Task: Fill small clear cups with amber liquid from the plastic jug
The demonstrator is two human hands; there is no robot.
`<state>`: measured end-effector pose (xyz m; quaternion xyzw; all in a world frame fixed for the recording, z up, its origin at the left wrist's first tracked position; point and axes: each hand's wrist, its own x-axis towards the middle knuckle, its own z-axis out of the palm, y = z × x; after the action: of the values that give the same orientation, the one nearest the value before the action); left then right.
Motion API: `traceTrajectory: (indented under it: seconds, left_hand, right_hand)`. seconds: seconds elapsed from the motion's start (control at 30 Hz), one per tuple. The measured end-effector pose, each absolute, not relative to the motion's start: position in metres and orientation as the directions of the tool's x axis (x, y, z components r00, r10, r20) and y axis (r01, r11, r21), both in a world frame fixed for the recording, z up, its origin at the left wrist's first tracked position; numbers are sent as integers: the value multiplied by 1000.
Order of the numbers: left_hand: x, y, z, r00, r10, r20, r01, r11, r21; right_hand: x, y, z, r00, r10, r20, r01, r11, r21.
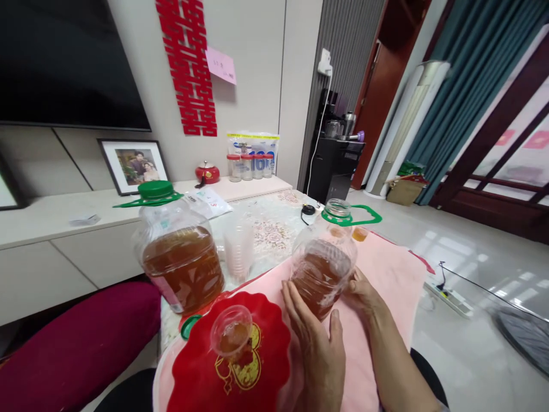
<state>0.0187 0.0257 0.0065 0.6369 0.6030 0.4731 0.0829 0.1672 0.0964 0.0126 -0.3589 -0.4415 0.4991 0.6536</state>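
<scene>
Both hands are around an uncapped clear plastic jug (323, 269), part filled with brown liquid, with a green carry handle (366, 214) at its neck. Against its near left side lies my left hand (317, 343), fingers extended along the wall and thumb apart. My right hand (364, 294) holds the jug's right side, its fingertips partly hidden behind it. To the left, a red scalloped tray (189, 372) bears a clear plastic cup (231, 332) with some brown liquid. A loose green cap (190, 327) rests by the tray's edge.
A second jug (182, 269) with a green lid stands left. Near it are stacked clear cups (239, 249). A small cup (359, 233) of amber liquid sits behind the held jug. A pink cloth (394, 274) covers the near table. A maroon cushion (86, 349) lies left.
</scene>
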Motion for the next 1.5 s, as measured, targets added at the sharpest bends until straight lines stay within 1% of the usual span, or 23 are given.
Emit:
traceTrajectory:
  seconds: [0.07,0.13,0.2,0.27,0.37,0.43,0.47,0.57,0.63,0.73,0.83,0.97,1.2,1.33,1.5]
  left_hand:
    - [17,20,8,-177,840,513,653,-289,700]
    - [17,10,11,-143,860,489,597,-319,736]
    - [14,-4,15,-103,895,434,538,-317,781]
    - [8,-19,23,-88,927,366,482,-282,830]
    - [-16,-35,42,-121,964,235,365,-177,914]
    - [-41,-35,55,-162,969,186,311,-129,942]
    - [-55,-32,60,-195,960,201,326,-129,937]
    - [-102,-13,64,-311,906,287,460,-121,880]
    - [-129,2,56,-290,908,301,514,-118,850]
    - [-154,21,36,-292,911,290,473,-126,872]
    - [-160,31,24,-265,946,189,391,-73,918]
    - [-155,34,25,-212,976,58,267,0,964]
    - [-151,36,23,-187,981,-46,122,69,990]
    - [-155,36,24,-215,976,-29,88,49,995]
    - [-167,32,41,-279,955,100,73,-83,994]
  right_hand:
    - [169,90,7,104,970,218,-363,241,-900]
    - [169,85,2,157,966,208,-393,254,-884]
    - [170,81,-2,271,944,191,-422,294,-858]
    - [173,78,-3,406,897,173,-440,358,-824]
    - [181,73,-1,586,798,145,-434,459,-775]
    - [187,69,3,666,735,128,-415,507,-755]
    - [190,66,5,694,710,121,-405,524,-749]
    - [196,60,13,751,650,114,-370,558,-743]
    - [198,56,16,772,625,118,-348,570,-745]
    - [199,53,19,786,605,129,-321,577,-751]
    - [199,53,20,794,591,142,-299,584,-755]
    - [200,53,21,795,585,160,-282,590,-757]
    - [200,52,22,797,577,181,-268,605,-750]
    - [202,50,24,799,563,212,-244,625,-741]
    - [199,42,39,784,555,280,-219,668,-712]
